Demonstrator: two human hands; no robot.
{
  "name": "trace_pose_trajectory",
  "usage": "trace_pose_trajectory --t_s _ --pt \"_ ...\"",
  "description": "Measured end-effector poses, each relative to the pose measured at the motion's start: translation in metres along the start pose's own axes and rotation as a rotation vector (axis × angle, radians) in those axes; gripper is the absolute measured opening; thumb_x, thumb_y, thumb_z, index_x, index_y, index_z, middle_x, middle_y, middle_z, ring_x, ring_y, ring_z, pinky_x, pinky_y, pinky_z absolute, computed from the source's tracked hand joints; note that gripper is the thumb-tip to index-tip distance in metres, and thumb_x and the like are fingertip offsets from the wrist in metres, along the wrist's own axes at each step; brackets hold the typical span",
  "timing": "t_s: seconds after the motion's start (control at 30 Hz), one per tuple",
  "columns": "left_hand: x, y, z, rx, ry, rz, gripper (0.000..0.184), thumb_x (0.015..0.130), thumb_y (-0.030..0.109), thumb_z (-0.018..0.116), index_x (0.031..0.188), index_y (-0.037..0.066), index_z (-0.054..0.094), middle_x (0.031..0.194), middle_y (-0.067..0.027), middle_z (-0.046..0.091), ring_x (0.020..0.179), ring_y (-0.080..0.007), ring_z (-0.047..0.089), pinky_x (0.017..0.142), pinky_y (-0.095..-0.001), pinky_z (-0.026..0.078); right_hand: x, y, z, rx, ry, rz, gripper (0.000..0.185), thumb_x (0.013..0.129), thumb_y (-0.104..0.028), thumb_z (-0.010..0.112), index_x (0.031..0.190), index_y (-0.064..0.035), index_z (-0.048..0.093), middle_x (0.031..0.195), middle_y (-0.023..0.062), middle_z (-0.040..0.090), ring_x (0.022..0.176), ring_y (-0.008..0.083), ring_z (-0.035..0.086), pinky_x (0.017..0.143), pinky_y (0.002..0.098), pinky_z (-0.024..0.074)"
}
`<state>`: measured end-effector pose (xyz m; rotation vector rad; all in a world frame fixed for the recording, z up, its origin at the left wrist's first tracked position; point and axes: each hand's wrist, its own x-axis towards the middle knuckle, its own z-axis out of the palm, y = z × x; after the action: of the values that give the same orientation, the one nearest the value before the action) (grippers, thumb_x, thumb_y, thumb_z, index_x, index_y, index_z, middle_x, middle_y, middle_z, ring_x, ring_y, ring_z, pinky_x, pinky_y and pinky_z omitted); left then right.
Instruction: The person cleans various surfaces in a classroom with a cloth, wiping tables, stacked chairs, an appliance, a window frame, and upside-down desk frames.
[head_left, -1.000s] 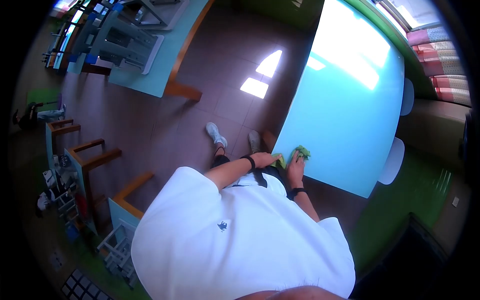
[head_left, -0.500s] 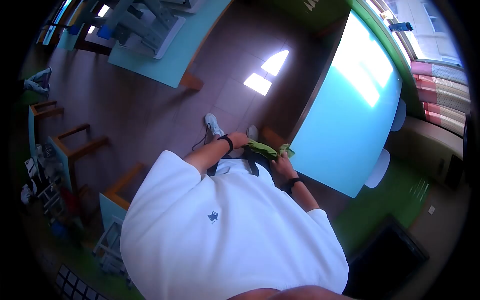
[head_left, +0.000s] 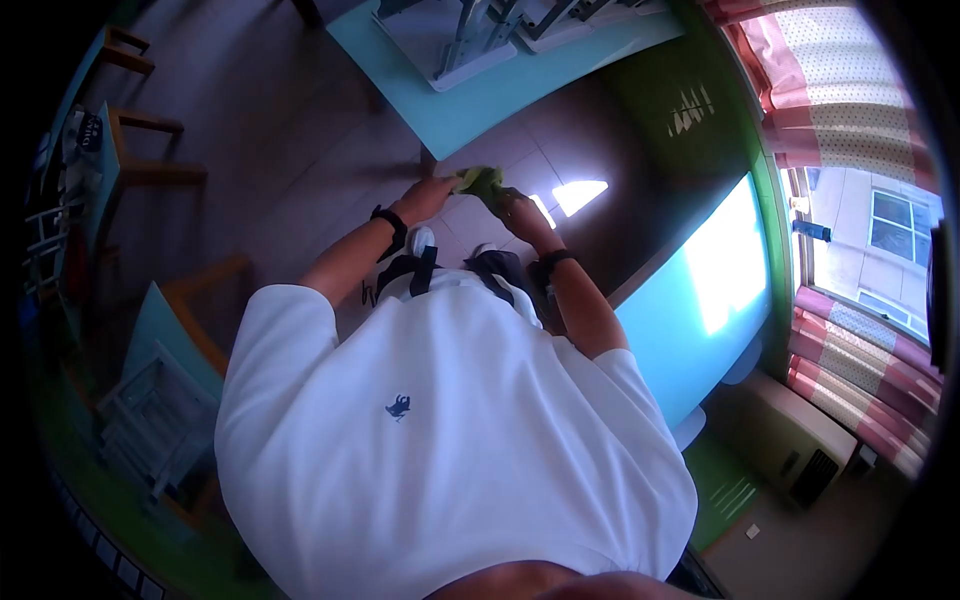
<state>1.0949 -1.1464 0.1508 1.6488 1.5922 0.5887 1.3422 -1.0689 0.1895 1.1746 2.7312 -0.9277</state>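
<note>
Cloth point(head_left: 482, 184), green and crumpled, upper middle: I see the bare left hand point(head_left: 428, 198) and right hand point(head_left: 526, 215) hold it; moving it needs both, I think.

The green cloth point(head_left: 484, 184) has moved away from the blue table point(head_left: 678, 325).

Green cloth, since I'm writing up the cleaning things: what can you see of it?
The green cloth looks like soft fabric, crumpled and bunched, with lighter and darker patches. It is held up in front of the body, above the tiled floor, between the left hand and the right hand, which cover its ends. Its weave is too small to tell.
</note>
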Motion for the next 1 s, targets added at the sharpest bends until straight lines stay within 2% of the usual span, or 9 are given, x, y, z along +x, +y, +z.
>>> trace_pose_trajectory --t_s 0.13,0.4,0.47,0.53,0.63,0.77,0.87,0.93,1.0 --pt "-0.037 -0.044 0.001 0.222 -0.319 0.062 0.032 0.092 0.017 0.051 0.122 0.007 0.053 0.095 -0.0227 0.066 0.088 -0.0397 0.063 0.076 -0.0503 0.049 0.072 -0.044 -0.012 -0.021 -0.111 -0.355 0.031 0.082 -0.01 0.059 0.112 -0.0021 0.061 0.111 0.0186 0.061 0.094 0.0353 0.065 0.081 0.0439 0.0528" --pt "-0.018 -0.024 -0.023 0.02 0.406 -0.266 0.037 0.088 0.007 0.051 0.125 0.01 0.053 0.102 -0.0209 0.065 0.093 -0.0411 0.062 0.081 -0.0515 0.05 0.138 -0.044 -0.029 -0.065 -0.203 -0.454 0.03 0.085 -0.007 0.055 0.114 -0.0008 0.057 0.118 0.0192 0.054 0.086 0.0402 0.065 0.077 0.0461 0.0548" --pt "0.01 -0.022 -0.039 0.027 0.49 -0.358 0.042 0.089 0.005 0.052 0.13 0.013 0.053 0.115 -0.0195 0.063 0.103 -0.0386 0.061 0.085 -0.0483 0.049 0.166 -0.043 -0.04 0.206 -0.337 -0.162 0.029 0.086 -0.006 0.053 0.114 0.0019 0.054 0.114 0.0206 0.053 0.088 0.0403 0.065 0.079 0.047 0.0538" --pt "0.034 -0.029 -0.041 0.039 0.499 -0.372 0.049 0.088 0.003 0.052 0.135 0.017 0.048 0.113 -0.0201 0.063 0.101 -0.0387 0.061 0.087 -0.0475 0.049 0.192 -0.017 -0.037 0.134 -0.401 -0.159 0.036 0.094 -0.016 0.048 0.128 -0.0045 0.047 0.128 0.0231 0.055 0.111 0.0372 0.058 0.096 0.0395 0.0459" --pt "0.07 -0.04 -0.033 0.08 0.35 -0.459 0.063 0.085 0.004 0.057 0.144 0.015 0.036 0.123 -0.0247 0.056 0.107 -0.0411 0.058 0.09 -0.0474 0.049 0.22 0.046 -0.025 -0.229 -0.388 -0.366 0.035 0.094 -0.019 0.05 0.126 -0.0041 0.051 0.123 0.0209 0.058 0.115 0.0346 0.056 0.096 0.0386 0.0456" --pt "0.133 -0.027 -0.005 0.192 0.216 -0.339 0.081 0.08 0.008 0.066 0.149 0.009 0.023 0.136 -0.0312 0.038 0.119 -0.0453 0.048 0.095 -0.0474 0.047 0.229 0.114 -0.056 -0.051 -0.346 -0.582 0.033 0.094 -0.021 0.05 0.121 -0.0033 0.056 0.121 0.0188 0.06 0.113 0.0338 0.057 0.095 0.0397 0.0464" --pt "0.184 0.002 0.008 0.171 0.165 -0.313 0.084 0.079 0.012 0.069 0.149 0.006 0.023 0.139 -0.0321 0.035 0.122 -0.0461 0.046 0.098 -0.0473 0.046 0.231 0.153 -0.097 0.392 -0.481 -0.297 0.034 0.092 -0.024 0.053 0.119 -0.0046 0.059 0.118 0.0178 0.059 0.11 0.0345 0.058 0.09 0.0395 0.049" --pt "0.219 0.022 0.022 0.157 0.215 -0.288 0.083 0.079 0.013 0.069 0.148 0.006 0.024 0.138 -0.0315 0.036 0.121 -0.0459 0.047 0.098 -0.0472 0.046 0.255 0.195 -0.101 -0.233 -0.365 -0.371 0.035 0.092 -0.032 0.054 0.114 -0.0049 0.062 0.114 0.0175 0.06 0.105 0.0332 0.059 0.086 0.0411 0.0499" --pt "0.257 0.022 0.025 0.203 0.289 -0.208 0.078 0.08 0.015 0.069 0.146 0.004 0.029 0.138 -0.0315 0.036 0.121 -0.0453 0.047 0.097 -0.047 0.046 0.267 0.211 -0.126 -0.323 -0.163 -0.331 0.029 0.09 -0.031 0.057 0.105 -0.0073 0.065 0.106 0.0154 0.061 0.096 0.0325 0.064 0.083 0.0424 0.053"
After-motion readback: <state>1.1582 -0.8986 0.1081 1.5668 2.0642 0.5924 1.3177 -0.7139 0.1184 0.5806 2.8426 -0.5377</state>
